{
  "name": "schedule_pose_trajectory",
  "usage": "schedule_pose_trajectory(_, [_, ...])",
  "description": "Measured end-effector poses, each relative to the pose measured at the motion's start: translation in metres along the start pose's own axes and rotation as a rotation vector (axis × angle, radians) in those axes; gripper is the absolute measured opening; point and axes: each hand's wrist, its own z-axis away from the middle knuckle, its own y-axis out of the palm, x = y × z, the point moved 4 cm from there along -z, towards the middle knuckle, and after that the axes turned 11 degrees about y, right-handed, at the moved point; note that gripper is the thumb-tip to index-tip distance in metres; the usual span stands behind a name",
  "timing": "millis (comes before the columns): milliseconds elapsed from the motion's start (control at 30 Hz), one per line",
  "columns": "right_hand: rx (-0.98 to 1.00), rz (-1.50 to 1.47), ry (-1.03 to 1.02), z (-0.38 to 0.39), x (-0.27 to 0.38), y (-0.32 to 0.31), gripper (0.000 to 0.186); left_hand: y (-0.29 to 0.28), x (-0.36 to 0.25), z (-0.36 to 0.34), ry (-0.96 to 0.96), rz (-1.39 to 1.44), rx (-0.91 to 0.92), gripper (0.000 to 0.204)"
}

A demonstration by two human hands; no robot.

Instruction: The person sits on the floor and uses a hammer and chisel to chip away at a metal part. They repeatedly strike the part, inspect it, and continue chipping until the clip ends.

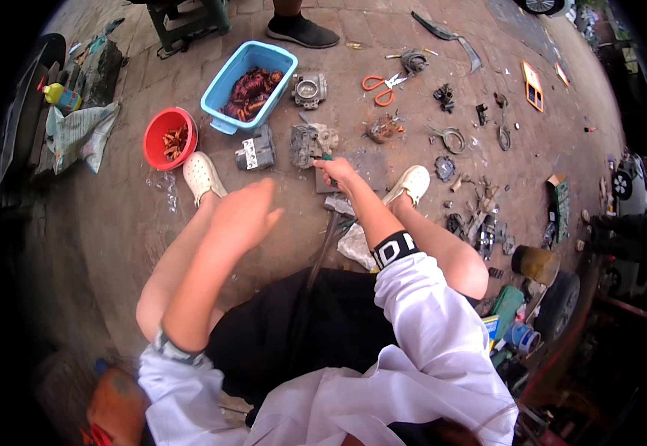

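My right hand (334,172) is closed round a small tool with a green handle (327,157), whose tip I cannot make out. It is at the lower edge of a grey cast-metal housing (306,147) on the ground. My left hand (248,212), blurred by motion, hangs in the air to the left; its thumb stands apart from the fingers and nothing shows in it. A dark boxy part with a white label (255,151) lies beyond it. By my right hand are a flat metal plate (364,169) and a hammer (332,215).
A blue basin (218,123) holds copper windings, and a red bowl (151,150) copper-coloured scraps. Orange-handled scissors (380,89), a sickle (442,33) and loose metal parts (487,215) lie ahead and right. A person's dark shoe (303,33) is at the far side.
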Motion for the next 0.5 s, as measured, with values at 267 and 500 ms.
schedule_pose_trajectory(267, [0.059, -0.189, -0.222, 0.048, 0.067, -0.019, 0.028, 0.000, 0.027, 0.057, -0.083, -0.073, 0.063, 0.028])
schedule_pose_trajectory(500, [-0.278, -0.218, -0.629, 0.099, 0.123, -0.023, 0.029, -0.050, 0.018, 0.069, -0.058, -0.079, -0.131, 0.021])
